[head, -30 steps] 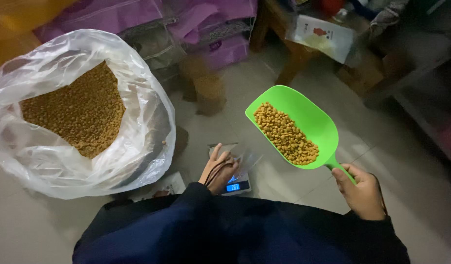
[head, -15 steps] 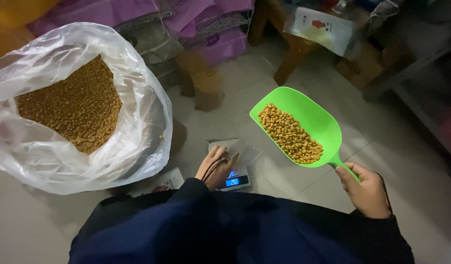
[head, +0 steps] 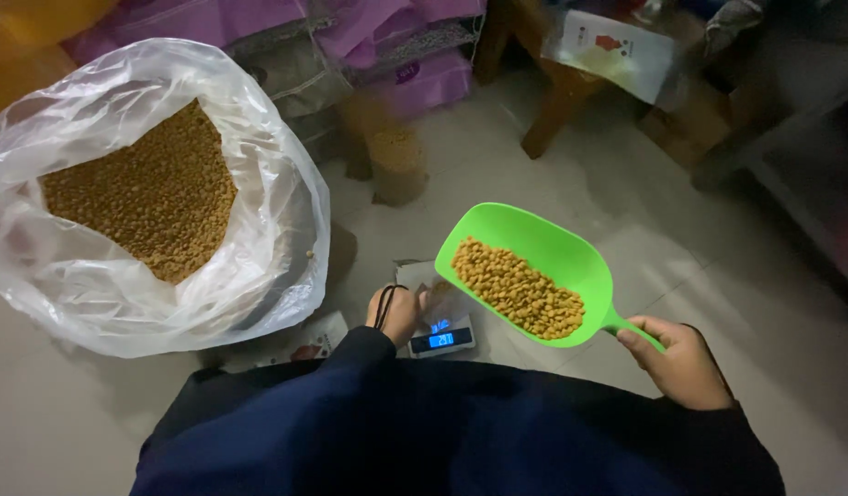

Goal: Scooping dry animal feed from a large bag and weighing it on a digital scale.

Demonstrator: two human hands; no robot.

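Note:
My right hand [head: 683, 361] grips the handle of a bright green plastic scoop [head: 534, 248], held level over the floor and part filled with brown pellets [head: 518, 290]. Below the scoop a small digital scale [head: 442, 339] with a lit blue display sits on the floor, with a clear bag [head: 422, 280] on it. My left hand [head: 395, 313], a dark band at the wrist, rests at that bag's left edge, fingers curled on it. A large clear plastic sack [head: 268, 239], open at the top and full of the same brown pellets [head: 139, 193], stands at the left.
Purple bags [head: 415, 55] are stacked at the back. A short wooden post [head: 396, 161] and a wooden table leg [head: 553, 119] stand behind the scale. A white printed packet [head: 617, 50] hangs at the upper right. Dark shelving [head: 801, 174] borders the right.
The scoop has come lower and nearer to the scale. My left hand stays at the bag on the scale. The view has shifted slightly.

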